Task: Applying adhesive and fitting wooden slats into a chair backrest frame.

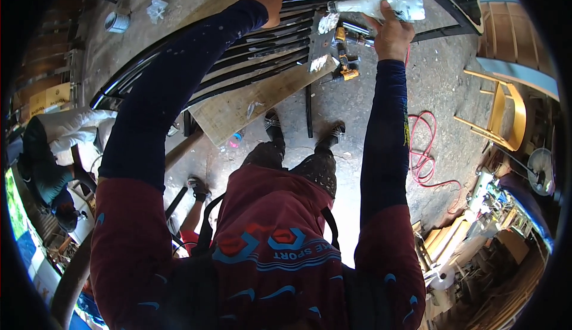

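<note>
The white, cloudy bottle (364, 3) looked to be thin plastic, smooth with bright reflections. The long, black slatted frame (262, 51) had a glossy, smooth coat; whether metal or wood lay beneath could not be told. The broad, light-brown wooden board (262, 98) was matt, with pale smears. The orange-and-black power drill (348, 73) appeared to be hard plastic. The grey floor (351, 103) looked like rough, stained concrete. The honey-coloured wooden chair (517, 121) shone as if varnished. The navy sleeve (179, 62) was matt cloth, speckled white; the maroon shirt (268, 199) was soft, creased fabric.
</note>
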Demonstrator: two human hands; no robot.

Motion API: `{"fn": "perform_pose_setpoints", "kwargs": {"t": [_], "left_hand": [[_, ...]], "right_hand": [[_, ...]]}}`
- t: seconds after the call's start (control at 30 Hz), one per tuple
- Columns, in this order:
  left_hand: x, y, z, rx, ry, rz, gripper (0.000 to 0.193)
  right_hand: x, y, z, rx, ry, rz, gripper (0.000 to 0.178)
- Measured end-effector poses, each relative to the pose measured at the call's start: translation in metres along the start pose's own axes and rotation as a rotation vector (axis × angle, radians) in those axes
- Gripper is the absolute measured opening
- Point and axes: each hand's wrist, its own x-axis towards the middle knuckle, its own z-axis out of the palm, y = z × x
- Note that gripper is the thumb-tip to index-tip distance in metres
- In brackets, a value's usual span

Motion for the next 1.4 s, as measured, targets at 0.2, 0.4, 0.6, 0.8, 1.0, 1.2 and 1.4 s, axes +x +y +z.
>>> {"fn": "perform_pose_setpoints", "kwargs": {"t": [0.2,0.4,0.6,0.8,1.0,1.2,1.4], "left_hand": [[-0.018,0.0,0.006,0.032,0.343,0.184,0.038],[0.01,0.003,-0.007,0.069,-0.111,0.104,0.034],[0.007,0.005,-0.007,0.084,-0.065,0.098,0.037],[0.0,0.005,-0.006,0.068,-0.061,0.103,0.037],[0.0,0.004,-0.002,0.055,0.003,0.058,0.039],[-0.009,0.003,0.001,0.009,0.178,0.098,0.04],[0.002,0.002,0.003,0.02,0.022,0.026,0.04]], "right_hand": [[0.008,0.001,-0.001,0.013,0.008,0.0,0.036],[0.008,-0.006,0.006,-0.072,0.012,-0.01,0.038],[0.01,-0.006,0.009,-0.145,-0.021,-0.067,0.041],[0.006,-0.006,0.013,-0.174,-0.045,-0.106,0.045],[-0.003,-0.006,0.02,-0.196,-0.052,-0.134,0.041],[-0.004,-0.004,0.018,-0.177,-0.017,-0.152,0.044],[-0.006,-0.001,0.021,-0.126,-0.063,-0.173,0.041]]}}
